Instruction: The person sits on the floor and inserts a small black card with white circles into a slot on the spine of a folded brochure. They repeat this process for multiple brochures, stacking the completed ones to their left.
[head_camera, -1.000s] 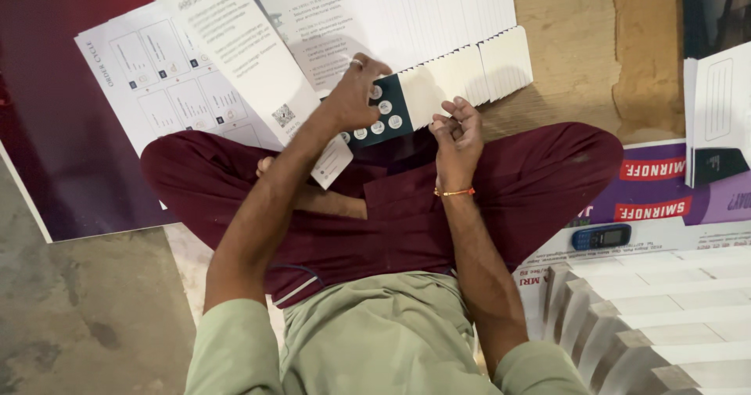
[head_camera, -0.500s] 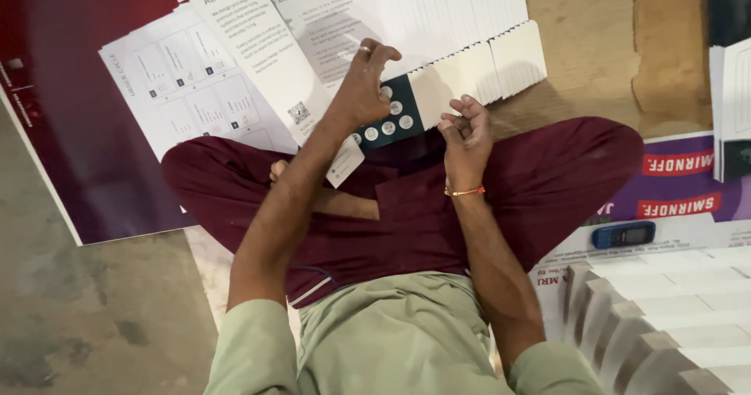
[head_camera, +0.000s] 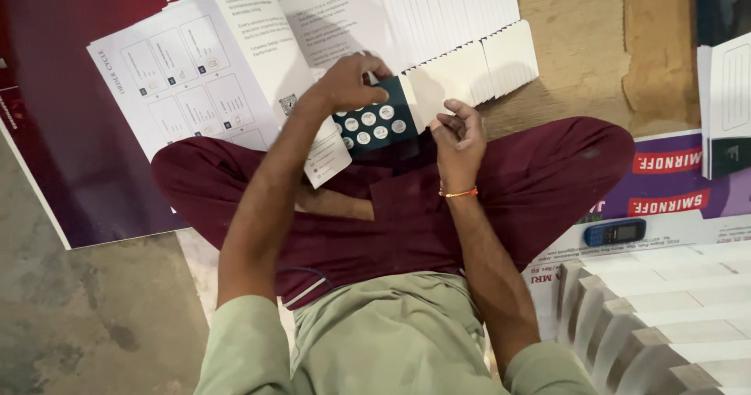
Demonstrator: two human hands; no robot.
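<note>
Your left hand (head_camera: 352, 82) curls over the top edge of the dark teal card (head_camera: 377, 121), fingers bent down onto it, so it is gripping or pinning that edge. Your right hand (head_camera: 460, 133) sits just beside the card's right side, fingers loosely curled with nothing visibly between them (whether a fingertip touches the card I cannot tell). The card lies in front of your crossed legs, at the near end of the fanned row of white sheets (head_camera: 469, 66).

Judging by its flat look, the card is thin, light printed stock with pale round spots on it: stiff enough to hold shape, easy to crease, probably a little slick. Take it by an edge or corner with a flat pinch rather than pressing the middle.

Under your left wrist a folded white leaflet (head_camera: 235, 74) spreads open, smooth paper with small diagrams. Beyond lie a dark maroon board (head_camera: 55, 129) and brown cardboard (head_camera: 579, 43). To your right, a small blue phone (head_camera: 615, 231) rests on a printed carton (head_camera: 673, 192), near stacked pale booklets (head_camera: 673, 317) with their edges stepped.
</note>
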